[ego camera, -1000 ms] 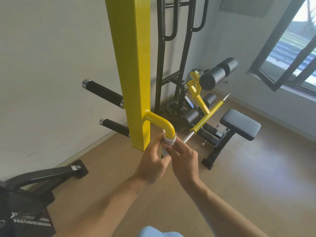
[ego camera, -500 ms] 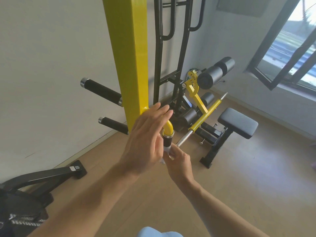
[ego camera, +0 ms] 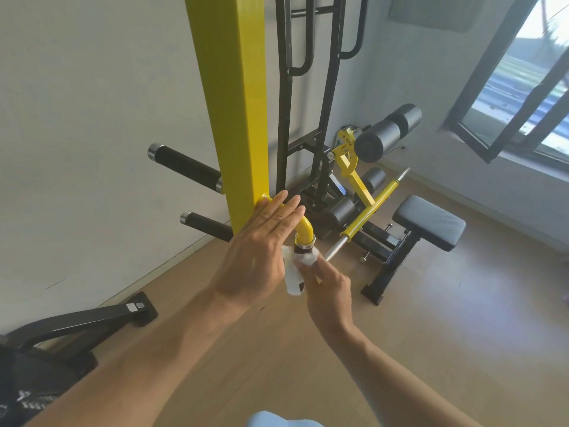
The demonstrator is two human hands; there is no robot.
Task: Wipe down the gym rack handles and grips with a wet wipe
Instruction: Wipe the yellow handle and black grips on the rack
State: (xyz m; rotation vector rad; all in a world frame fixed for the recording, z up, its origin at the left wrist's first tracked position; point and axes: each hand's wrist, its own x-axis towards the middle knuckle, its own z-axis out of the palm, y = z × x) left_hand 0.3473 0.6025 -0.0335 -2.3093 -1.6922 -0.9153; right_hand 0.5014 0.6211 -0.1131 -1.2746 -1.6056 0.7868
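Note:
A yellow rack post carries a curved yellow handle that bends down into a black grip with a chrome ring. A white wet wipe is wrapped around that grip, and my right hand pinches the wipe against it from below. My left hand lies flat, fingers straight and together, over the top of the handle where it meets the post, holding nothing. Two black foam grips stick out to the left of the post.
A black frame with hanging handles stands behind the post. A bench with a black seat pad, foam rollers and a yellow bar sits on the wooden floor at right. A black machine foot lies at lower left; an open window is at right.
My left hand has let go of the wipe and lifted from the grip up onto the top of the curved handle. My right hand has slid the wipe lower along the black grip.

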